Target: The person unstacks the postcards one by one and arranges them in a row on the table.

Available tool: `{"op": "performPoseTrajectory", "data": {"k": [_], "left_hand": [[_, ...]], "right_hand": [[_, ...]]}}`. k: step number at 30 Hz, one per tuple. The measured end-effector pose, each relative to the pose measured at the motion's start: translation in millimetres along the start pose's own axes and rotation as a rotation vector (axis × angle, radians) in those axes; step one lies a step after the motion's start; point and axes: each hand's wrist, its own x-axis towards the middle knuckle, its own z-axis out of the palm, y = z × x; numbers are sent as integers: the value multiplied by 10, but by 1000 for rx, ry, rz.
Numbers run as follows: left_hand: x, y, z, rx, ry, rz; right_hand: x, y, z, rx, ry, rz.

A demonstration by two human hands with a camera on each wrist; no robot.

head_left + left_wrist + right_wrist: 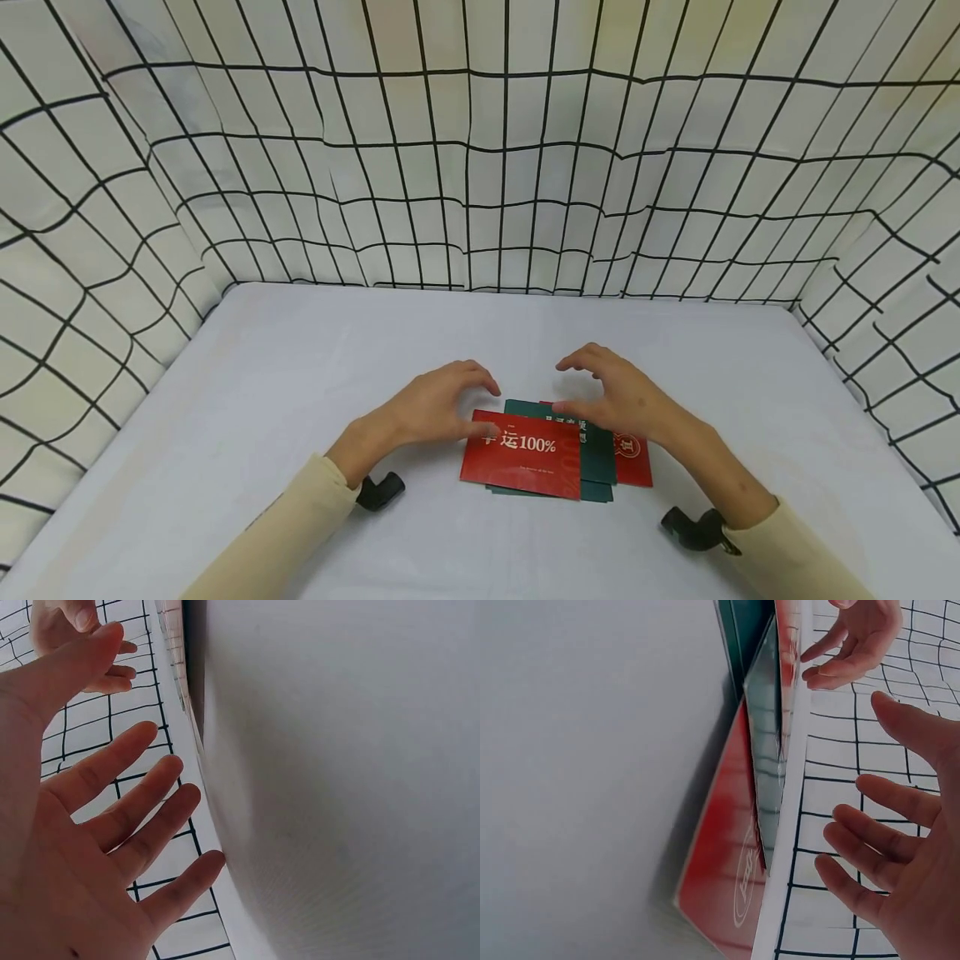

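Cream-sleeved, the person's left hand [431, 408] was free of any grip, its fingers slightly bent, the thumb over the upper left of a red card [517, 467] printed "100%"; whether they touched could not be told. Opposite, the right hand [622, 400] was likewise loose and ungripping, its thumb over the far part of a dark green card [597, 458]. The red card overlapped the green one, and a second red card [637, 468] jutted out at its right. All lay on white cloth [375, 333], with black netting [505, 150] beyond.
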Motion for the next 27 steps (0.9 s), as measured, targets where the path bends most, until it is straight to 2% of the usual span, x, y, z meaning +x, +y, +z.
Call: {"op": "performPoseTrajectory", "data": {"k": [7, 18, 27], "left_hand": [[-52, 15, 11, -4, -33, 9], [-109, 34, 11, 16, -87, 86], [-145, 17, 33, 5, -95, 85]], "right_hand": [[-68, -15, 49, -17, -47, -37], [-142, -110, 120, -27, -146, -29], [-164, -131, 185, -40, -200, -44]]}}
